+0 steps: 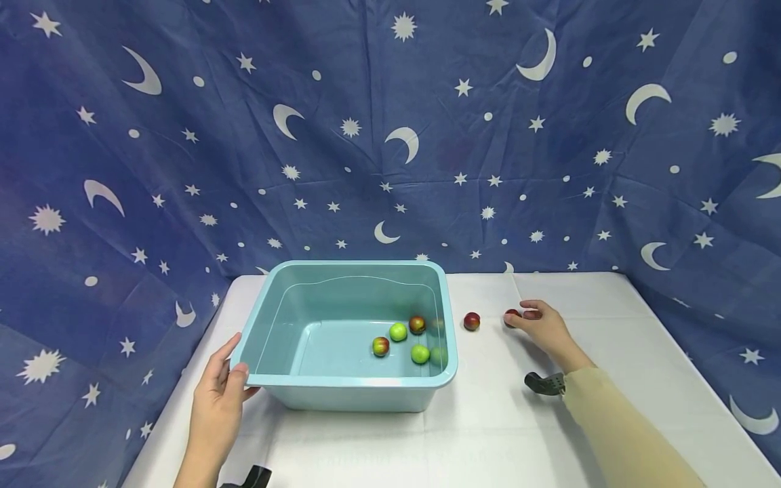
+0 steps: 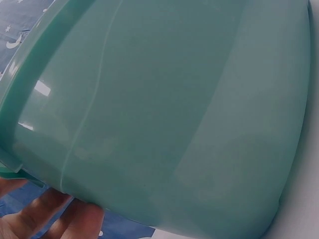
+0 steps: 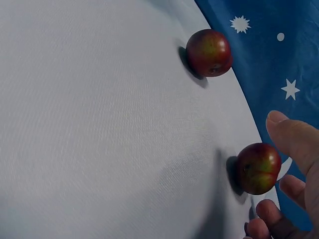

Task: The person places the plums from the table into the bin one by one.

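My left hand [image 1: 216,393] grips the front left corner of a light blue plastic basin [image 1: 350,381], thumb over the rim and fingers outside it. In the left wrist view the basin's wall [image 2: 149,109] fills most of the picture above the fingers [image 2: 82,219]. On the right, my right hand [image 1: 547,332] reaches over a small red plum [image 1: 510,316], thumb and fingers spread around it. The right wrist view shows this plum [image 3: 258,169] on the white cloth between thumb and fingertips. A second red plum [image 1: 472,321] lies between the basin and that hand.
Inside the basin, toward its right side, are green fruit [image 1: 398,331] and red-tinged fruit [image 1: 381,346]. White cloth [image 1: 488,434] covers the table. A blue curtain [image 1: 342,176] with moons and stars hangs behind and beside it. A black wrist device [image 1: 544,383] sits below the right hand.
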Motion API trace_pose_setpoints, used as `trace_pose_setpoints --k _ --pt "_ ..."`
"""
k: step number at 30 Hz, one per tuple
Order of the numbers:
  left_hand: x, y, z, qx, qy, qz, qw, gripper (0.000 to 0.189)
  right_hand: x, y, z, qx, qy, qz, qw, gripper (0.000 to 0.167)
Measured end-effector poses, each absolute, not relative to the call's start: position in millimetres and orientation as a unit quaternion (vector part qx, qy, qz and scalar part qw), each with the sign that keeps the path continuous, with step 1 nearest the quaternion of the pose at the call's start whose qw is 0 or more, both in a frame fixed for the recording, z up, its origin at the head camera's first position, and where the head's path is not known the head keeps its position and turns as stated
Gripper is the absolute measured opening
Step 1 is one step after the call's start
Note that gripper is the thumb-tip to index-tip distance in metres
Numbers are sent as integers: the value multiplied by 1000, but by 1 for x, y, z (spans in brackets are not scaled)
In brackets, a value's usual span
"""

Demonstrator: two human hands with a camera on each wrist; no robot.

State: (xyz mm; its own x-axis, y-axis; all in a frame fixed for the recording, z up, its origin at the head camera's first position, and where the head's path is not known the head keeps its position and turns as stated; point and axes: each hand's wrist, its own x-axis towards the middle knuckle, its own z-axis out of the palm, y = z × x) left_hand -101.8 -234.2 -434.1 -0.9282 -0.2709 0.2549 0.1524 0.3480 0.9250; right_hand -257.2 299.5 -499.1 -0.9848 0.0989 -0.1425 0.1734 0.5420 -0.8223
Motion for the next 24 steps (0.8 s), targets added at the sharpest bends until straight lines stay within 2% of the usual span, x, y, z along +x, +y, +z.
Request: trace_pose_setpoints --k 7,24 --pt "-102 -233 -433 37 -797 -573 188 45 -258 297 -507 114 850 -512 54 79" --pt "-101 -231 -434 48 -802 -566 187 45 -259 295 -518 137 855 -498 37 71"
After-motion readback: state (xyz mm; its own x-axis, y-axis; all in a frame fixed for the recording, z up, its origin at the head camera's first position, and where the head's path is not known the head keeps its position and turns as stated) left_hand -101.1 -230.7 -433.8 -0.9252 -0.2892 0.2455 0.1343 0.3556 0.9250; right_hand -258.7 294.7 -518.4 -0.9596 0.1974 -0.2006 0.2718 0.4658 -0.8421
